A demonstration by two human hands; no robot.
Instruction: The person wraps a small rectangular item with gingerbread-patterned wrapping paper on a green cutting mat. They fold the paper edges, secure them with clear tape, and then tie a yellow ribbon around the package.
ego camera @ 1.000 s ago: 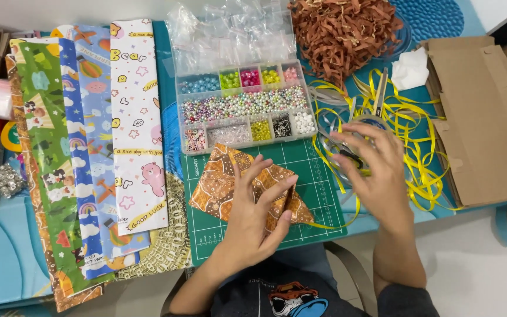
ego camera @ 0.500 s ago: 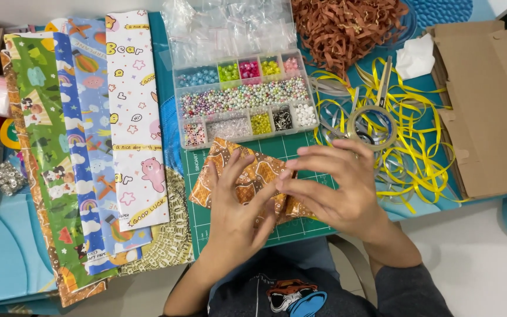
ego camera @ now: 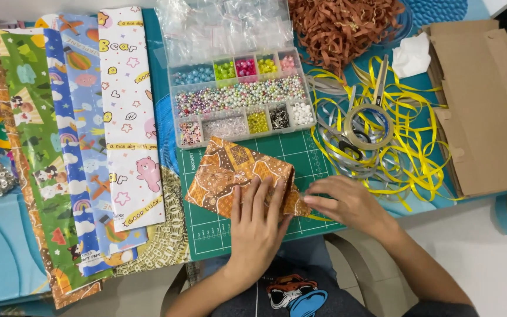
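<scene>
Sheets of printed wrapping paper lie overlapped at 9 o'clock. I count three in plain view: a green cartoon-scene sheet (ego camera: 27, 117), a blue aeroplane-and-rainbow sheet (ego camera: 77, 117) and a white bear-and-star sheet (ego camera: 127, 111). A brown-gold one shows beneath them.

At 12 o'clock sits one clear plastic bead organiser box (ego camera: 239, 97), with what look like eleven compartments: five small, one long, five small.

Below it, at the centre of the green gridded cutting mat (ego camera: 318, 158), is the single folded brown-orange patterned paper packet (ego camera: 230, 173). The left hand (ego camera: 257, 226) lies flat on its lower half, fingers spread and pressing, gripping nothing.

A second ago the right hand (ego camera: 347, 202) was up at 2 o'clock by the tape. It has since come down to the packet's right corner at 4 o'clock, fingertips together on the paper edge. Whether a strip of tape is pinched there I cannot tell. Both hands are now on the packet, so the work has gone from fetching to pressing the fold down.

At 2 o'clock one roll of clear tape (ego camera: 368, 126) and one pair of scissors (ego camera: 378, 79) rest on tangled yellow ribbon (ego camera: 418, 117) and grey ribbon (ego camera: 333, 126). One heap of brown shredded paper (ego camera: 341, 26) lies above them, with one white crumpled tissue (ego camera: 412, 56) beside it. One open cardboard box (ego camera: 488, 111) sits at 3 o'clock.
</scene>
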